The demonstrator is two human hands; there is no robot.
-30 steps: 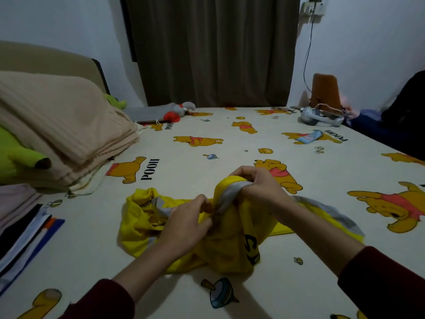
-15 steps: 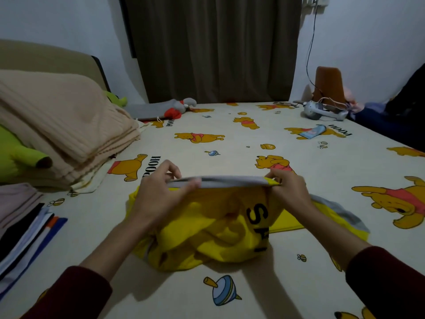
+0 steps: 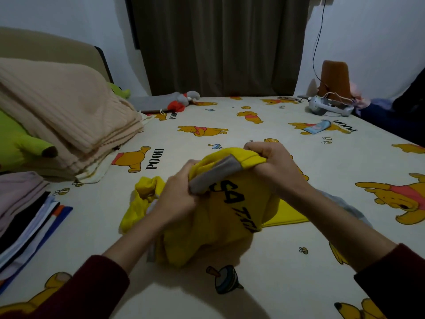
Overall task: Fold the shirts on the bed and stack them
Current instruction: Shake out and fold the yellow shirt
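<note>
Both forearms reach forward over the bed [image 3: 264, 284]; the left hand [image 3: 181, 199] and the right hand [image 3: 273, 164] each grip the grey-trimmed edge of one yellow shirt [image 3: 220, 226], fingers curled round the fabric. The shirt lies bunched mid-bed, its upper edge lifted. One stack of folded shirts [image 3: 25, 222] sits at the bed's left edge.

Dark maroon long sleeves [image 3: 92, 288] pushed partway up both forearms, the hands [image 3: 177, 199] bare.
</note>
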